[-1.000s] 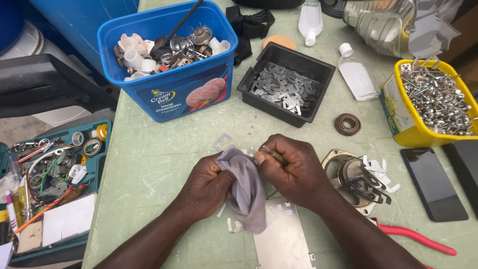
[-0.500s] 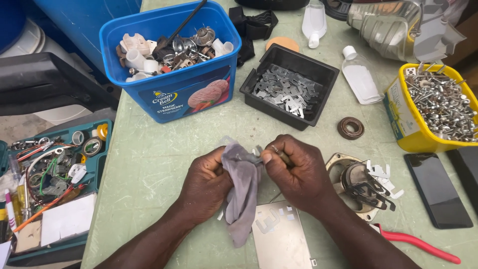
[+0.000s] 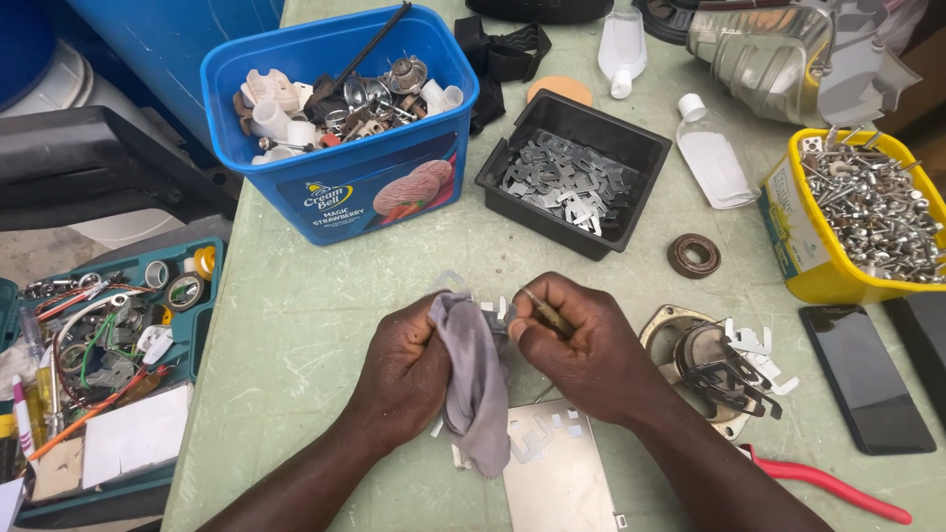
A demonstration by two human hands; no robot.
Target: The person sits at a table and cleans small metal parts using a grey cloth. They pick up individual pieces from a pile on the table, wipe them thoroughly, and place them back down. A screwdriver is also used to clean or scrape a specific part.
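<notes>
While hands grip a grey cloth, blue tub of fittings, black tray of clips

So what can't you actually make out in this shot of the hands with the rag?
- The small piece the left hand holds: the grey cloth covers it.
- The thin tool in the right hand: only a short stretch shows; the fingers hide its ends.
- The red-handled pliers: the right forearm hides the jaws.
- The blue tub: its lower parts lie buried under the heap.
</notes>
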